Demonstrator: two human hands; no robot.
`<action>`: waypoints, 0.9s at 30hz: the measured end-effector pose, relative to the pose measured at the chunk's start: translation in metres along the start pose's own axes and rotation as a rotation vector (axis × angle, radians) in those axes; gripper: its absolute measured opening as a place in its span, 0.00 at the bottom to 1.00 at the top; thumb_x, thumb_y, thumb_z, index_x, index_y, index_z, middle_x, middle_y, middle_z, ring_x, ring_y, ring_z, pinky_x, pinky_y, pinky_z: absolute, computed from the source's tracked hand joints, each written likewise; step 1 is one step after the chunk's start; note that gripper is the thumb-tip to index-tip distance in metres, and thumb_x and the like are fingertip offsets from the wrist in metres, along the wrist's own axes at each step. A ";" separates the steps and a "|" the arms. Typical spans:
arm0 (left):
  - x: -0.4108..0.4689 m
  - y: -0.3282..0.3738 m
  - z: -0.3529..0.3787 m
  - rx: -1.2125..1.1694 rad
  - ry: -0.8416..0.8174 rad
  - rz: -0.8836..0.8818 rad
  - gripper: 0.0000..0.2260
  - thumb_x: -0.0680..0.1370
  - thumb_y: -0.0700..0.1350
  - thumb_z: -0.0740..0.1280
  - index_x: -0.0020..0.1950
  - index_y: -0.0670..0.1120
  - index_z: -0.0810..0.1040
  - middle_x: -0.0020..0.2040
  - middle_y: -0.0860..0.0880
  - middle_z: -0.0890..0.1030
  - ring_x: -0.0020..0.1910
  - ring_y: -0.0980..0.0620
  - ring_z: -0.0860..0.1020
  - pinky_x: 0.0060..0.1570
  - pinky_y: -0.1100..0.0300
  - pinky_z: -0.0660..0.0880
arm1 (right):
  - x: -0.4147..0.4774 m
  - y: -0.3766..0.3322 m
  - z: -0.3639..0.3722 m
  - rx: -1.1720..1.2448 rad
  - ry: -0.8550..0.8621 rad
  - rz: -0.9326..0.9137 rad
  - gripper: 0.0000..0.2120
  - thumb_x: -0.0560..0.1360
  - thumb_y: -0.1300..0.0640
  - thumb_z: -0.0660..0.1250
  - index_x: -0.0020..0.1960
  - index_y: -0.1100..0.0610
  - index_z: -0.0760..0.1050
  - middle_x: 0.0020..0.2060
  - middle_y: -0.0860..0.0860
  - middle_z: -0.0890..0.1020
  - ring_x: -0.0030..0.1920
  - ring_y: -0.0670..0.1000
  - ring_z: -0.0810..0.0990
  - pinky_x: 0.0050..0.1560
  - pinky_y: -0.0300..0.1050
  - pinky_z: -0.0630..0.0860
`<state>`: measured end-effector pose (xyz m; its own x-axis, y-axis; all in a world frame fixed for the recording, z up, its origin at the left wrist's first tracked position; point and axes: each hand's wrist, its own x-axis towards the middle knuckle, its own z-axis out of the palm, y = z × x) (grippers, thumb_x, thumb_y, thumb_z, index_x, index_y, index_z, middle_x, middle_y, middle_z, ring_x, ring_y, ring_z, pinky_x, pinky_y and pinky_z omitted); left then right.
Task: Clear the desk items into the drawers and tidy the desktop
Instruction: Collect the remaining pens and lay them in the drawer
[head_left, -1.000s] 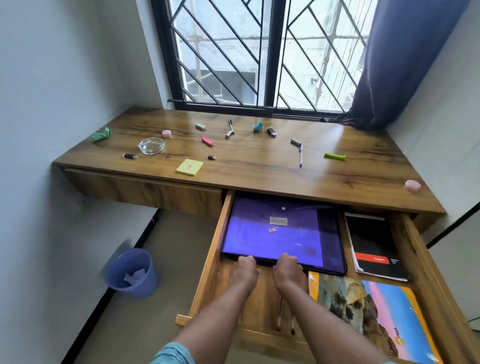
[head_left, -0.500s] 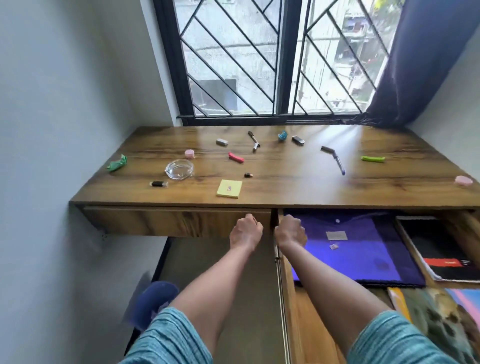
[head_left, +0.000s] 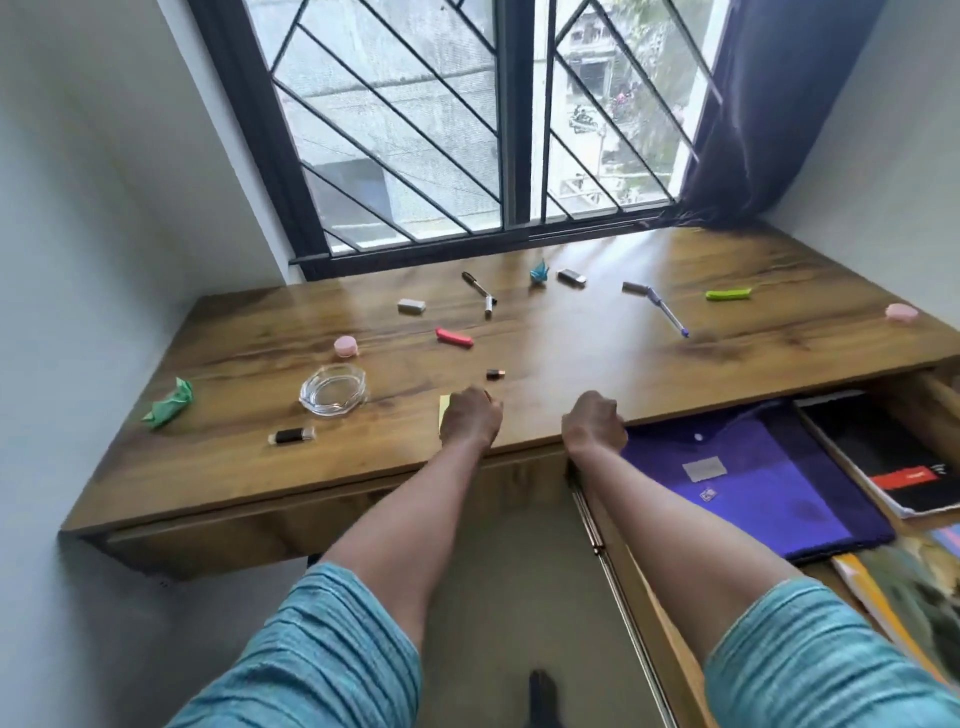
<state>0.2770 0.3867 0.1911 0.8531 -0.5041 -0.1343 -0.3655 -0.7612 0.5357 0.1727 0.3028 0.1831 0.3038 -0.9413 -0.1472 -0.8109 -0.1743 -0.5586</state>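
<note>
At the bottom of the view, two teal sleeves (head_left: 322, 649) frame bare forearms that reach forward to the desk (head_left: 571, 332).

To the right, the right-hand drawer (head_left: 636, 608) stands pulled out. It holds a purple folder (head_left: 769, 467), with a black notebook (head_left: 883, 457) beside it on the right and a colourful book (head_left: 914, 582) nearer the person. The left-hand drawer (head_left: 234, 535) is closed.

The right hand (head_left: 592, 421) sits at the desk's front edge with its fingers curled; nothing is visible in it. The left hand (head_left: 470, 418) is over the desktop, knuckles up, and covers most of a yellow sticky pad (head_left: 444, 410). Its fingers are hidden from this angle, so it cannot be told whether they grip the pad.

The items to be cleared lie loose on the desktop:
- Near row, left of the hands: a black USB stick (head_left: 292, 435), a glass ashtray (head_left: 333, 389) and a crumpled green paper (head_left: 169, 402).
- Just beyond the left hand: a small dark capsule (head_left: 496, 373) (possibly a cap or battery).
- Middle: a pink cap (head_left: 345, 345), a red clip (head_left: 454, 338), a grey eraser (head_left: 411, 306) and a blue pen (head_left: 667, 312).
- Right: a green clip (head_left: 728, 294), and a second pink cap (head_left: 901, 313) near the desk's end.
- Farthest: two dark pens (head_left: 480, 293), a teal paper figure (head_left: 540, 271) and a grey stick (head_left: 571, 276).

Behind them are the barred window (head_left: 467, 130) and a dark curtain (head_left: 769, 104).
</note>
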 end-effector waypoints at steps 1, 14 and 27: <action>0.014 0.003 0.000 -0.010 -0.008 0.007 0.14 0.78 0.46 0.60 0.55 0.39 0.80 0.55 0.37 0.81 0.55 0.39 0.79 0.52 0.54 0.76 | 0.013 -0.003 -0.001 -0.011 0.023 0.011 0.09 0.76 0.65 0.58 0.52 0.63 0.76 0.52 0.59 0.80 0.53 0.61 0.79 0.48 0.48 0.75; 0.248 0.082 0.005 -0.081 0.006 -0.152 0.15 0.78 0.46 0.61 0.58 0.38 0.79 0.60 0.37 0.78 0.60 0.38 0.76 0.57 0.52 0.73 | 0.262 -0.020 -0.011 0.036 0.272 0.134 0.18 0.80 0.65 0.49 0.66 0.71 0.64 0.65 0.67 0.67 0.67 0.66 0.65 0.67 0.57 0.61; 0.369 0.113 0.020 -0.117 0.006 -0.307 0.17 0.74 0.44 0.72 0.59 0.35 0.77 0.61 0.38 0.76 0.60 0.39 0.76 0.53 0.54 0.74 | 0.344 -0.001 0.027 -0.175 0.386 0.251 0.15 0.80 0.64 0.51 0.60 0.67 0.71 0.57 0.64 0.74 0.59 0.66 0.71 0.57 0.57 0.66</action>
<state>0.5427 0.1068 0.1857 0.9193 -0.2553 -0.2994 -0.0457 -0.8250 0.5632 0.2911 -0.0130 0.1108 -0.0926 -0.9931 0.0714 -0.9171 0.0572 -0.3944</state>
